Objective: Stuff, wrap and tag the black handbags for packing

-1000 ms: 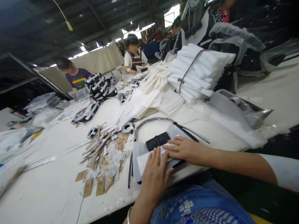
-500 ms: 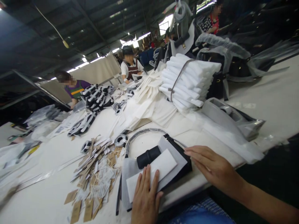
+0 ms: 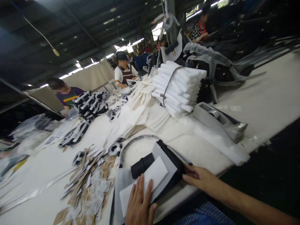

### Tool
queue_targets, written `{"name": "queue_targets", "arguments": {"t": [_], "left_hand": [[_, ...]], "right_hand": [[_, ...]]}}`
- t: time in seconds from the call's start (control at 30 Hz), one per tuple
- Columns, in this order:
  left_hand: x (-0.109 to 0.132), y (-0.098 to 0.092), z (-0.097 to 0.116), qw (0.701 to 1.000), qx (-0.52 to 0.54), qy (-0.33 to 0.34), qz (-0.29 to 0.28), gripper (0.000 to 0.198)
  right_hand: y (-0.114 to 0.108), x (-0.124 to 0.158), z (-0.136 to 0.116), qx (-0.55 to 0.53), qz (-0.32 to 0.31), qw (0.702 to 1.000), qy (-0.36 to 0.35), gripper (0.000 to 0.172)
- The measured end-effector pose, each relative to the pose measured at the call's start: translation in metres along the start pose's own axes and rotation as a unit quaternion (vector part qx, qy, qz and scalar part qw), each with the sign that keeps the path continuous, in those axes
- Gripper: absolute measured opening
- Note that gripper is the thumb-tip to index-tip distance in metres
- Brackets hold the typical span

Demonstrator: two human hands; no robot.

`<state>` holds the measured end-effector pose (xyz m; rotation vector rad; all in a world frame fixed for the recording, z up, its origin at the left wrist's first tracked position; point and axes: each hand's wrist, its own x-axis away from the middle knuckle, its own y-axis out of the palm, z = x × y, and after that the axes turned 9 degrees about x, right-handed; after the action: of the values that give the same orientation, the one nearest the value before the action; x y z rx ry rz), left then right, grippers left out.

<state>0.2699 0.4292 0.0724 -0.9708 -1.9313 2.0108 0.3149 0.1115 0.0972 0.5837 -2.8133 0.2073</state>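
A black handbag (image 3: 173,157) lies at the table's near edge, its plastic-wrapped handle (image 3: 138,137) arched away from me. Thin grey-white wrapping sheet (image 3: 167,170) covers part of its front around a black flap piece (image 3: 142,165). On top lies a white padding sheet (image 3: 156,172). My left hand (image 3: 140,203) presses flat on this sheet, fingers stretched out. At the bag's right side my right hand (image 3: 199,178) pinches its edge between thumb and fingers; the fingertips are partly hidden.
Loose brown and white tags (image 3: 86,187) are heaped left of the bag. Behind it stand white sheets (image 3: 140,109), a strapped stack of white padding (image 3: 178,87) and a wrapped grey item (image 3: 215,120). Black wrapped straps (image 3: 91,106) lie farther left. Co-workers (image 3: 125,72) sit across the table.
My right hand has gone from nearly straight fingers beside the bag to a pinch on its right edge. My left hand stays on the white sheet. The view has shifted slightly.
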Motion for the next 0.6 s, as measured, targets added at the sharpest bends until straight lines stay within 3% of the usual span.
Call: {"name": "queue_targets", "arguments": {"t": [0.1, 0.27, 0.33, 0.5, 0.6], "left_hand": [[0.004, 0.008, -0.008, 0.999, 0.002, 0.025, 0.02, 0.067], [0.006, 0.015, -0.006, 0.998, 0.021, -0.013, 0.064, 0.072], [0.006, 0.016, -0.002, 0.996, 0.034, -0.031, 0.081, 0.074], [0.009, 0.025, -0.007, 0.986, 0.065, -0.074, 0.136, 0.079], [0.009, 0.032, -0.022, 0.979, 0.096, -0.075, 0.163, 0.079]], "right_hand": [[0.008, 0.004, -0.019, -0.037, 0.003, 0.999, 0.021, 0.057], [0.035, 0.014, -0.054, -0.234, -0.009, 0.972, -0.012, 0.066], [0.049, 0.013, -0.062, -0.284, 0.013, 0.959, -0.011, 0.063], [0.077, 0.007, -0.072, -0.302, 0.063, 0.951, -0.027, 0.053], [0.075, 0.002, -0.072, -0.243, 0.042, 0.966, -0.08, 0.052]]}}
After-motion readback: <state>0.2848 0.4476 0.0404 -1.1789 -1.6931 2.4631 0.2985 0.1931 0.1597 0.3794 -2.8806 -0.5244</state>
